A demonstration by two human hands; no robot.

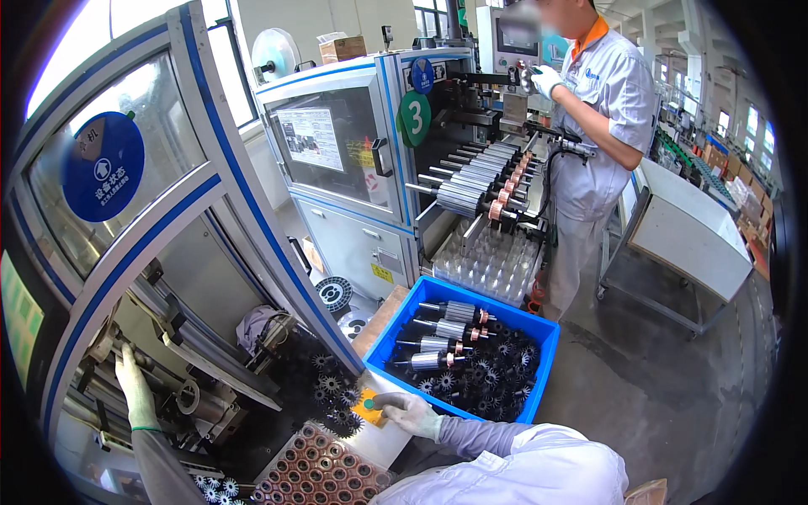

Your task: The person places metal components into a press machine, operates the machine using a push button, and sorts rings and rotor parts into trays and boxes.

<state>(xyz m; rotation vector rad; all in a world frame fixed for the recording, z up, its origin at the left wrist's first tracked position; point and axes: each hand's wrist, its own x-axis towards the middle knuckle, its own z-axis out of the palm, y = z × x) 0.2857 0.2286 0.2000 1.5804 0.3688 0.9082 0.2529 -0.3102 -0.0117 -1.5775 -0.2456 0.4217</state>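
My left hand [137, 394], in a pale glove with a green-edged cuff, reaches into the machine at the left. It is up against a metal cylindrical part [103, 343]; its fingers are too hidden to read. My right hand [412, 416], gloved with darkened fingertips, stretches its fingers onto a yellow control box [368, 407] with a green push button [369, 404]. The hand holds nothing. Close by lie loose black toothed discs [337, 394]. Below them stands a tray of copper-coloured rings [316, 465] in rows.
A blue bin [545, 370] holds several motor armatures [438, 343] over black toothed discs. Behind it, more armatures [461, 198] line a machine's rack above a clear plastic tray [488, 265]. A co-worker [602, 109] stands there holding a part. A white cart [690, 240] stands right. The machine's blue-striped frame post [257, 202] rises between my hands.
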